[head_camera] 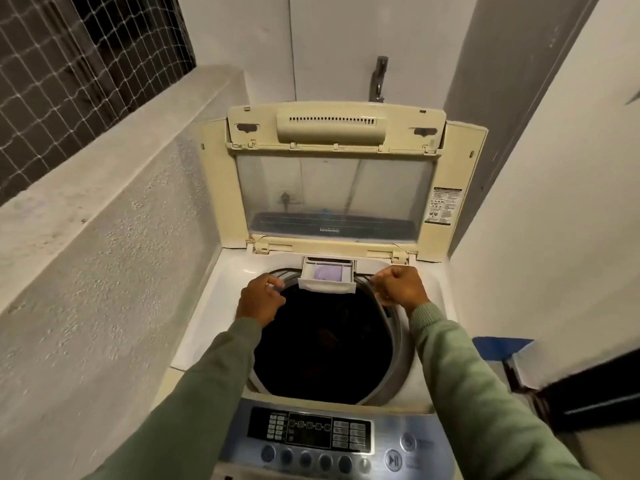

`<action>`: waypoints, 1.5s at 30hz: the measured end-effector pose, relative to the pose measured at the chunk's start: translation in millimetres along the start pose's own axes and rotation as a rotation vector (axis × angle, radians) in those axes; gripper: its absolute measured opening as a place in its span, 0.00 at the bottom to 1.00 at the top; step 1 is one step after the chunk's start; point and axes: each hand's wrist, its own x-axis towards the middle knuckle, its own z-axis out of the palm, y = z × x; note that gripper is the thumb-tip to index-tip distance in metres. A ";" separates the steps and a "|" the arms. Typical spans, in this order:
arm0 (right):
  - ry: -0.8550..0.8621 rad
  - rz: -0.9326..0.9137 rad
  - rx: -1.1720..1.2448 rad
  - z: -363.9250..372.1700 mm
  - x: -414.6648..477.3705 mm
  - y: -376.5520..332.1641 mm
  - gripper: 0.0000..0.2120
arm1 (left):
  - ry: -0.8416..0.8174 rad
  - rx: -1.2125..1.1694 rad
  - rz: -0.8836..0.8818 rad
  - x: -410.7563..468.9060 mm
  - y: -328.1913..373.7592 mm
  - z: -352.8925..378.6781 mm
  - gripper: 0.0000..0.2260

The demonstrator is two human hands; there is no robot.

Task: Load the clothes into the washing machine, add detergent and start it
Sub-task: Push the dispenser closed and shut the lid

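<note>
A top-loading washing machine (214, 306) stands below me with its lid (332, 188) folded up against the wall. The drum (322, 348) is dark; clothes inside are hard to make out. At the drum's far rim a white detergent drawer (327, 276) is pulled out, with pale purple detergent in it. My left hand (261, 297) hovers left of the drawer, fingers loosely curled, holding nothing visible. My right hand (401, 285) is a closed fist right of the drawer, over the drum rim. Both arms wear green sleeves.
The control panel (318, 434) with buttons and a start/pause key (393, 460) lies at the near edge. A tap (379, 77) is on the wall behind. A rough concrete ledge (104, 188) runs along the left; a white wall and a blue object (498, 348) are at the right.
</note>
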 end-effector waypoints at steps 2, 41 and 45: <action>0.010 -0.004 -0.030 3.9 4.5 0.3 0.03 | -0.023 0.054 0.027 8.9 -1.2 2.8 0.11; 0.173 -0.573 -1.022 48.9 58.3 21.7 0.43 | -0.011 0.767 0.551 103.9 -7.1 47.0 0.37; 0.222 -0.587 -1.049 51.2 62.0 23.3 0.40 | 0.010 0.782 0.558 105.1 -8.0 49.8 0.36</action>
